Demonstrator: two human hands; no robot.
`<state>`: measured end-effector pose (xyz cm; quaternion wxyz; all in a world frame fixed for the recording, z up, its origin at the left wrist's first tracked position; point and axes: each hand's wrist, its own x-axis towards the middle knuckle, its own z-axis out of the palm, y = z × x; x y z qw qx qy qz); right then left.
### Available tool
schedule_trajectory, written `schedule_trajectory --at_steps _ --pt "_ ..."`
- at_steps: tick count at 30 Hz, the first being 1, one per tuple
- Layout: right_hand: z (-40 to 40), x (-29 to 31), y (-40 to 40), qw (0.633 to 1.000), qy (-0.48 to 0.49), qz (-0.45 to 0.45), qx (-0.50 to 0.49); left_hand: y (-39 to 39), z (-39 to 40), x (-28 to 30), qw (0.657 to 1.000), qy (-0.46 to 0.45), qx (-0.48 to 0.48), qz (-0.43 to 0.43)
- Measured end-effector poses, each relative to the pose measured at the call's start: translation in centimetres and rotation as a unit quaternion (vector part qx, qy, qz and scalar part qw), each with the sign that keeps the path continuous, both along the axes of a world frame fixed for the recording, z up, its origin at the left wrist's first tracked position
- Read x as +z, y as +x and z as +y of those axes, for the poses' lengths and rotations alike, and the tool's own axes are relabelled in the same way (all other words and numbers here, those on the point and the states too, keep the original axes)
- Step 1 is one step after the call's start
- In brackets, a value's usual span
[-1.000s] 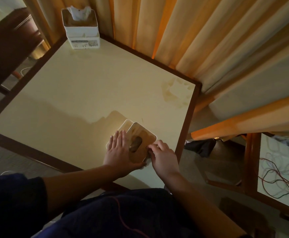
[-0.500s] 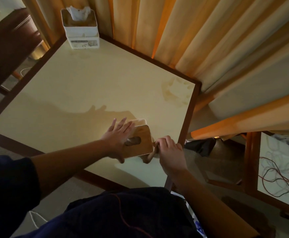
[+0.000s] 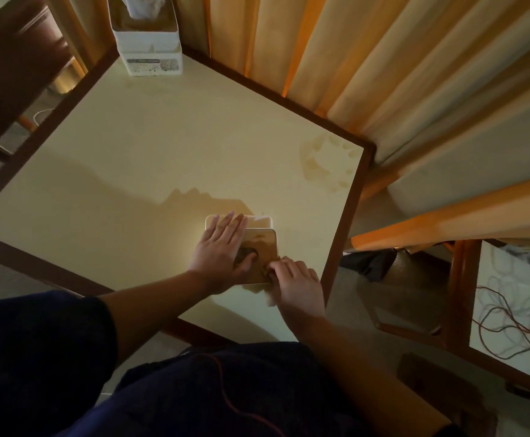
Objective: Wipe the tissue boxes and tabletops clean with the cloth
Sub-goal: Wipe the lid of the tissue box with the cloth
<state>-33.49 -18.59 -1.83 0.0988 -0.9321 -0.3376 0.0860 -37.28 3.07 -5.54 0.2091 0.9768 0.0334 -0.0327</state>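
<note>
- Since 0.5 s ago the white tissue box with the wooden slotted lid (image 3: 262,244) sat squarer to the camera; both hands stayed on it.
- Box was on the cream tabletop with dark wood edging (image 3: 150,159), near-right area, close to the right edge.
- Left hand (image 3: 222,247) lay flat over the lid's left half, fingers straight and together, pointing far, thumb at the slot.
- Right hand (image 3: 295,279) had fingers curled at the lid's near-right corner; a pale scrap, likely the cloth (image 3: 268,298), showed under it, grip unclear.
- Second white tissue box with tissue sticking out (image 3: 146,36) stood at the far-left corner.
- Brownish stain (image 3: 323,162) marked the far-right corner.
- Orange-and-cream curtains (image 3: 367,64) hung beyond the table.
</note>
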Motion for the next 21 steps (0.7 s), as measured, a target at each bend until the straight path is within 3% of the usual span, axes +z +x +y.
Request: schedule_trajectory --at_steps 13,21 --pt "6.0 0.5 6.5 0.996 0.005 -0.067 -0.051 0.1 0.1 -0.3 0.999 -0.011 0.031 -0.031" --pt "3.6 0.4 3.4 0.998 0.017 -0.038 -0.038 0.1 -0.3 -0.4 0.998 0.006 0.046 -0.035"
